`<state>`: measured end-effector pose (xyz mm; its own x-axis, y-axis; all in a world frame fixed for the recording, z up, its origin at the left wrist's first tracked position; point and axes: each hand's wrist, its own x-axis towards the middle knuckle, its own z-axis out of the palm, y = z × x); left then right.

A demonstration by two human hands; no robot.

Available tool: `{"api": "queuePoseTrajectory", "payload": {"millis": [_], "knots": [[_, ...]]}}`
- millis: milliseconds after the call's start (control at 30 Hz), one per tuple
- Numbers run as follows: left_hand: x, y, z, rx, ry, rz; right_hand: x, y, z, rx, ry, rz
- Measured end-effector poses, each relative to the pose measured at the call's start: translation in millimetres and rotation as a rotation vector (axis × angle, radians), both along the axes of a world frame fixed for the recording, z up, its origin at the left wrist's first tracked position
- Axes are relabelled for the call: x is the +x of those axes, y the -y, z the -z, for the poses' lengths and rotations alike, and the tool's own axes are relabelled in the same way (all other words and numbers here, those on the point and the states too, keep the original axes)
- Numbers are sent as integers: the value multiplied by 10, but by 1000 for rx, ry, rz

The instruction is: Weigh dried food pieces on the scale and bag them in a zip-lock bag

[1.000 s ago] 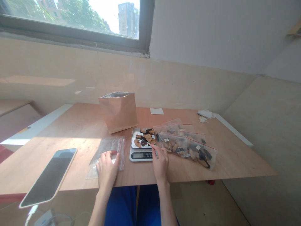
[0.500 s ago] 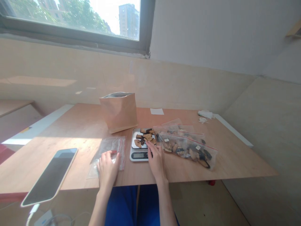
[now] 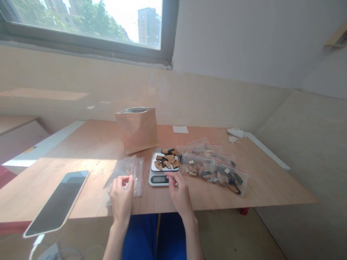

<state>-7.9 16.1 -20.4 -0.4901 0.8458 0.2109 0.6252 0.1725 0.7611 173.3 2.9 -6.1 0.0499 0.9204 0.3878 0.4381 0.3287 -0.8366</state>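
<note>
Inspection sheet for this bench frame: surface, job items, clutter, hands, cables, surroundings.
Surface: wooden table, sunlit patch at left.
Job's things: kitchen scale carrying dried slices; empty zip bags beside it; filled zip bags to its right; open kraft pouch behind.
Clutter: phone face up; paper scraps and white slip at far edge.
Hands: left hand pinches the empty bags; right hand fingertips at the scale's front.
Cables: white cable below table edge.
Surroundings: window, tiled walls.
</note>
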Motion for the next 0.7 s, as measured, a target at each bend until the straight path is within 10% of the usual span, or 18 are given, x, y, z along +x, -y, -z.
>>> {"api": "queuePoseTrajectory", "payload": {"millis": [233, 533, 700], "knots": [[192, 151, -195, 261, 80, 221, -577, 105, -96, -165, -321, -208], [192, 209, -273, 159, 243, 533, -635, 105, -97, -217, -480, -147], [160, 241, -365, 150, 201, 386, -542, 59, -37, -220, -404, -36]]}}
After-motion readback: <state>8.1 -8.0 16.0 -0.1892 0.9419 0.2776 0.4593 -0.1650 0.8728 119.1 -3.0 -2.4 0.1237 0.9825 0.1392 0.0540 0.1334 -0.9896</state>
